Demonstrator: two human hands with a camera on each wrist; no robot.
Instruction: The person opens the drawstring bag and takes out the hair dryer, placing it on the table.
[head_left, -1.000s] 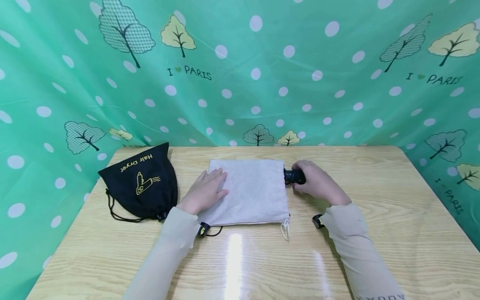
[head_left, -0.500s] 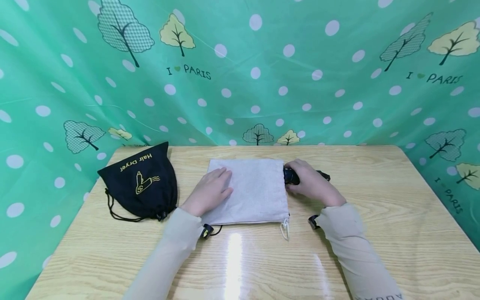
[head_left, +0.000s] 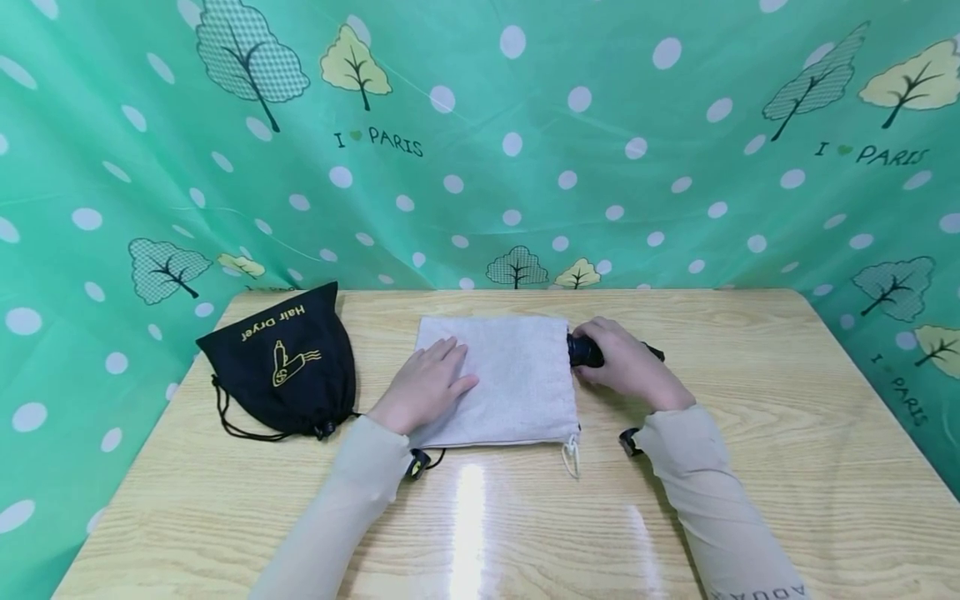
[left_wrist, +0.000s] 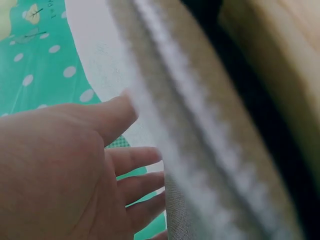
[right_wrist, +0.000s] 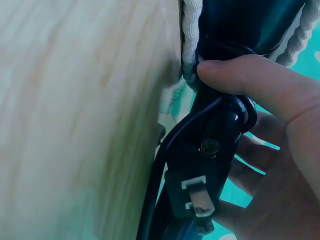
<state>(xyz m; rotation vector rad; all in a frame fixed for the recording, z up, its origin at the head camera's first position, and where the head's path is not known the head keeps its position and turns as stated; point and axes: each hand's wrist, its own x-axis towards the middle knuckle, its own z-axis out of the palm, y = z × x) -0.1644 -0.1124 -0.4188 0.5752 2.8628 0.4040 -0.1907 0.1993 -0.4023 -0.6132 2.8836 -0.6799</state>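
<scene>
Right hand [head_left: 624,364] grips the black handle [head_left: 584,351] beside the grey bag [head_left: 519,387].
Left hand [head_left: 426,386] lies flat on cloth; weak pressing may let it slide, and the looped cord [right_wrist: 159,162] may snag.

Grey drawstring bag [head_left: 517,379], black corded device [head_left: 586,351] partway in.
Bag lies on wood table [head_left: 555,533], mouth at head view's right; glossy handle [right_wrist: 226,122] protrudes there, cord [right_wrist: 172,134] looped over, plug [right_wrist: 181,182] alongside.

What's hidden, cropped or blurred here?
- Black device: inner part, hidden by pale bag, head view.
- Black bag: contents, if any, hidden by its cloth, head view.
- Right sleeve: lettering cut off by bottom edge, head view.
- Striped band: blurred close to the lens, left wrist view.
</scene>
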